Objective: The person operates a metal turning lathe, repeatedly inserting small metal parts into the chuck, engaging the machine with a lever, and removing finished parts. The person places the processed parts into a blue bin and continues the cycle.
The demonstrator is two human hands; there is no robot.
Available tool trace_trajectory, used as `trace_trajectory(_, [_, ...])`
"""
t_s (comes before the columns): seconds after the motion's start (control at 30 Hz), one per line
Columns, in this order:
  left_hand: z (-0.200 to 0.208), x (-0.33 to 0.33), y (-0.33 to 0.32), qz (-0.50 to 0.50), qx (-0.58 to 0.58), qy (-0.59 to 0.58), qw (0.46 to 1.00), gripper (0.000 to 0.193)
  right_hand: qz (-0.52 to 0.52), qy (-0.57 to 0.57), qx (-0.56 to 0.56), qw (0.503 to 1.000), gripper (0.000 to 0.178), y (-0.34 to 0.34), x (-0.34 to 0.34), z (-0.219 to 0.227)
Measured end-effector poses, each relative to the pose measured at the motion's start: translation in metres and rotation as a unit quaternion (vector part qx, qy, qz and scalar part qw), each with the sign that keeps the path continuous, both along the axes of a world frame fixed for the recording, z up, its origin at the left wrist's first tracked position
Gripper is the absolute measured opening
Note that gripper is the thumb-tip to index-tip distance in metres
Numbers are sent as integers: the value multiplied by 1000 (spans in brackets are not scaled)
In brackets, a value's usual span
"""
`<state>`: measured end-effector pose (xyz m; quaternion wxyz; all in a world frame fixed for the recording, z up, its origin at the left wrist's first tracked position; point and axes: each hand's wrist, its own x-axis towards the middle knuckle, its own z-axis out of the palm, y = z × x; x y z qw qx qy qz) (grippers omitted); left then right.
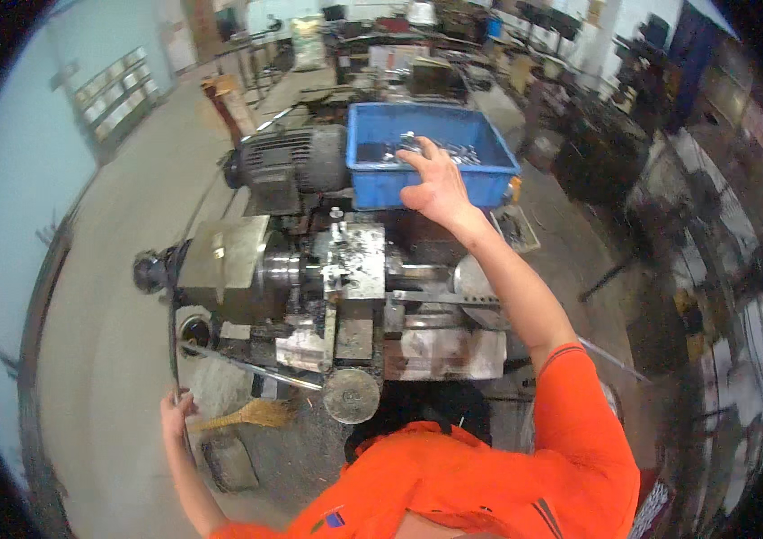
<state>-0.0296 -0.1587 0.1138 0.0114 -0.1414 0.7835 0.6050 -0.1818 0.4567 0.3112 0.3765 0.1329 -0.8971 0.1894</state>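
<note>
At lower left, my left hand [176, 411] is closed around a long dark lever [173, 332] that runs up to the left end of a metalworking machine [356, 260]. My right arm stretches forward over the machine. At its end, my right hand [438, 184] hangs over the near wall of a blue plastic crate [390, 187], fingers apart and thumb spread away. Small shiny metal parts [467, 154] lie in the crate. One bright piece [409, 137] shows right at the fingertips; whether they touch it is unclear.
A ribbed electric motor [296, 157] sits left of the crate. Toward me, a round metal knob [351, 396] and a slanting bar [260, 366] stick out of the machine. A straw broom [251, 414] lies near my left hand. Cluttered equipment [606, 144] stands at right.
</note>
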Motion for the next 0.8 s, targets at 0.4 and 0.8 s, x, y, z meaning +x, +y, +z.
trace_trajectory(0.4, [-56, -12, -89, 121, 113, -125, 978, 42, -361, -235, -159, 888, 37, 239, 330, -177])
trace_trajectory(0.8, [-53, -30, -116, 75, 133, -170, 973, 36, -513, -505, -43, 693, 21, 271, 484, -298])
